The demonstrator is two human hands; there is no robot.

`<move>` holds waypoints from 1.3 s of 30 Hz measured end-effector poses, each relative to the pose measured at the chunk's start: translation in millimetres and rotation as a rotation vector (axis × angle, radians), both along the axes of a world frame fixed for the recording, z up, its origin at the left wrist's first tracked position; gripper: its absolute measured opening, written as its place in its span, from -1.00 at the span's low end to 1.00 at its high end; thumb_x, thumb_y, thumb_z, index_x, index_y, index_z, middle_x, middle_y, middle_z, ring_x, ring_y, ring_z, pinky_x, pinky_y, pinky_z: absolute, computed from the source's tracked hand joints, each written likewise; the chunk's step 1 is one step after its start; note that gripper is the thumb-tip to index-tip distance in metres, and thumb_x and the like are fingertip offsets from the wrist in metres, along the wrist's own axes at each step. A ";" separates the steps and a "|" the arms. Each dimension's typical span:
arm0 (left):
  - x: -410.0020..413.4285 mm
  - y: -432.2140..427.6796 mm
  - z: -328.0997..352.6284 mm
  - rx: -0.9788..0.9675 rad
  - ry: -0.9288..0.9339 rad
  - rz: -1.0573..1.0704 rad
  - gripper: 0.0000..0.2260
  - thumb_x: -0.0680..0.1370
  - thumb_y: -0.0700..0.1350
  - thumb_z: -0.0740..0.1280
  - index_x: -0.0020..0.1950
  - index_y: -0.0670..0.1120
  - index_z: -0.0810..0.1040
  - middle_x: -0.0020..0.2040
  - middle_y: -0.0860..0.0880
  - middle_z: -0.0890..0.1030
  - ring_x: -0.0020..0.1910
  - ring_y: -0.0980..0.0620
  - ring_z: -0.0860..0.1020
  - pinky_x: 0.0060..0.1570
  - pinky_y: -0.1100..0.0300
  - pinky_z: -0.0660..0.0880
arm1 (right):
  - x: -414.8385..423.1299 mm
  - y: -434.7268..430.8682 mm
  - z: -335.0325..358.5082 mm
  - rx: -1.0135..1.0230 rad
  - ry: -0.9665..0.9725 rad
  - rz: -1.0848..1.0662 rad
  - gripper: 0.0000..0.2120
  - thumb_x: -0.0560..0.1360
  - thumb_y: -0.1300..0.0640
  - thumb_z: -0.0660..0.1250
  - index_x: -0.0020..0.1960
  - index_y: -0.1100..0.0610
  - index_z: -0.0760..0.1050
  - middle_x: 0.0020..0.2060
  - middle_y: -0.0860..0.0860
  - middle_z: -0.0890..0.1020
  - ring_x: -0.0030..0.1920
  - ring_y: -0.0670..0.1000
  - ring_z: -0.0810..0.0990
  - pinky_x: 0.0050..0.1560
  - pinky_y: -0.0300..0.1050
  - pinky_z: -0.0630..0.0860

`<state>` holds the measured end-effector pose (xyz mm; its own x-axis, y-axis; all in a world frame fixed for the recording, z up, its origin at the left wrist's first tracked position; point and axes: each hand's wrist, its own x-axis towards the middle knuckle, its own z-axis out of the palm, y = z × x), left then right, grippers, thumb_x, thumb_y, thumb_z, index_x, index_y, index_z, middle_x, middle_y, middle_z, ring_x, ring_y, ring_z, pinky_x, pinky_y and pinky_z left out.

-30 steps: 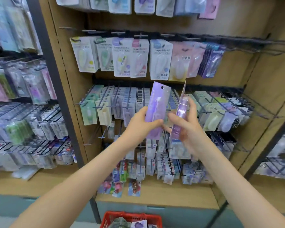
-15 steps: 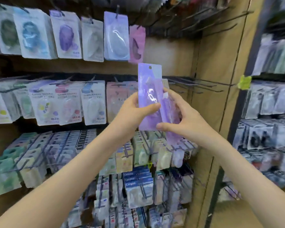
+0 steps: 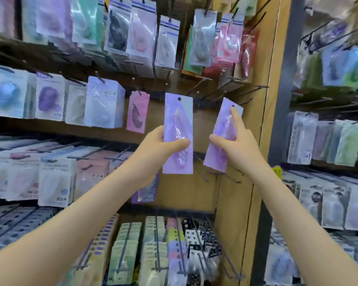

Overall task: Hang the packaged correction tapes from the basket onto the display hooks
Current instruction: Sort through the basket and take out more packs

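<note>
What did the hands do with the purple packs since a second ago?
The hands pulled apart: the left hand drew the upright pack leftward, and the right hand carried the tilted pack rightward. The packs overlapped before; now a gap shows between them. The view rose, so the basket is out of sight. Each hand holds its pack as before.

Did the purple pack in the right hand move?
Yes. The right hand carried its purple pack rightward, away from the pink hanging pack and toward the wooden side panel; it no longer overlaps the other pack in the left hand.
</note>
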<state>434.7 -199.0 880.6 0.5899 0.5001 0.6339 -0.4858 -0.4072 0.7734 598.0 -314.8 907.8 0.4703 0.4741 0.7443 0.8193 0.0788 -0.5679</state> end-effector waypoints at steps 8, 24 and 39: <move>40.7 3.5 19.6 0.019 -0.013 0.059 -0.77 0.56 -0.20 0.39 0.20 -0.10 0.52 0.10 -0.06 0.67 0.04 -0.02 0.66 0.05 0.09 0.61 | 48.1 10.5 28.8 0.079 0.077 -0.221 -0.23 0.56 0.03 0.31 0.58 -0.17 -0.11 0.29 0.14 0.27 0.09 0.18 0.42 0.00 -0.13 0.26; 111.5 26.3 37.5 0.116 -0.048 -0.002 -0.68 0.54 -0.12 0.40 0.27 -0.09 0.45 0.14 -0.03 0.63 0.08 0.01 0.64 0.02 0.12 0.62 | 67.4 11.2 24.1 0.092 -0.078 -0.317 -0.30 0.57 0.01 0.28 0.57 -0.19 -0.02 0.09 -0.03 0.27 -0.14 -0.05 0.36 0.00 -0.09 0.40; 136.3 38.0 42.5 0.142 -0.081 -0.035 -0.71 0.54 -0.12 0.40 0.24 -0.05 0.47 0.11 0.00 0.64 0.02 0.06 0.66 -0.02 0.13 0.62 | 73.7 6.4 25.0 0.085 -0.141 -0.244 -0.34 0.57 0.00 0.30 0.55 -0.21 0.04 0.12 -0.03 0.34 -0.03 -0.08 0.35 -0.03 -0.22 0.28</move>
<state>571.1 -161.0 923.1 0.5496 0.3826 0.7426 -0.5597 -0.4914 0.6673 671.8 -308.3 932.8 0.4519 0.2927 0.8427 0.8902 -0.0878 -0.4470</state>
